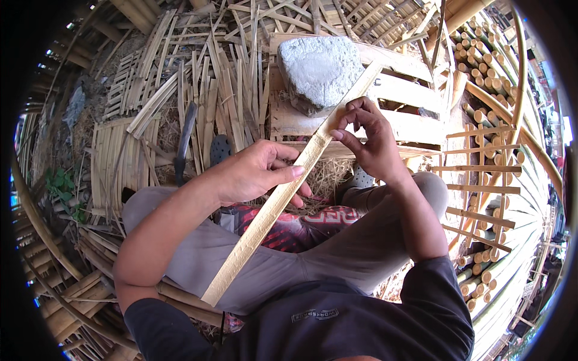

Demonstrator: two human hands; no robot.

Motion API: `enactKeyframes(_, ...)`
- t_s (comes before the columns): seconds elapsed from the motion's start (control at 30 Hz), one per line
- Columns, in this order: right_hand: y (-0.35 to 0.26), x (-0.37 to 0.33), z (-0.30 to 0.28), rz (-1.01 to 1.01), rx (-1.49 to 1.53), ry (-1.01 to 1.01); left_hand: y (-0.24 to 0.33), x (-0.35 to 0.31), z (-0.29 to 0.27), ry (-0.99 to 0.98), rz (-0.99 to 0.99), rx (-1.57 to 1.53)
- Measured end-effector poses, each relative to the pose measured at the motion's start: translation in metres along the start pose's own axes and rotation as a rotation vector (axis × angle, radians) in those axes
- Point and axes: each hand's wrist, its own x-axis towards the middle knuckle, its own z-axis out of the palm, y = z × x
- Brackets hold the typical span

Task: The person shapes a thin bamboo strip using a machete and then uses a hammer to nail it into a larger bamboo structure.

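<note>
Holding: a long flat bamboo strip (283, 195) runs on a diagonal from the lower left of centre up to the upper right of centre, above the person's lap.
Left hand: the left hand (256, 171) is closed around the strip's middle, thumb lying along its top face.
Right hand: the right hand (367, 135) pinches the strip higher up, fingers (352, 120) curled on its edge.
Step, as I judge it: checking or trimming the strip's edge; the next move likely calls for a steady grip and sliding along its length.
Strip's look: pale yellow, thin, straight, with faint darker specks.
Surroundings: a grey stone block (319, 69) sits at upper centre on wooden slats; a dark-handled knife (183, 141) lies left of centre among split bamboo; cut bamboo poles (481, 78) are stacked at the upper right.
</note>
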Motion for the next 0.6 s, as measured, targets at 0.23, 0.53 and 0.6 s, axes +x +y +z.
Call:
enactKeyframes(0.23,0.005,-0.001,0.003,-0.001,-0.013,0.108,0.001,0.0,-0.001,-0.003,-0.005,-0.001)
enactKeyframes(0.53,0.01,0.006,-0.008,0.017,-0.207,0.293,0.0,-0.001,-0.003,-0.004,0.014,0.01)
enactKeyframes(0.6,0.015,0.01,-0.016,0.03,-0.269,0.407,0.0,-0.002,-0.003,0.006,0.012,0.015)
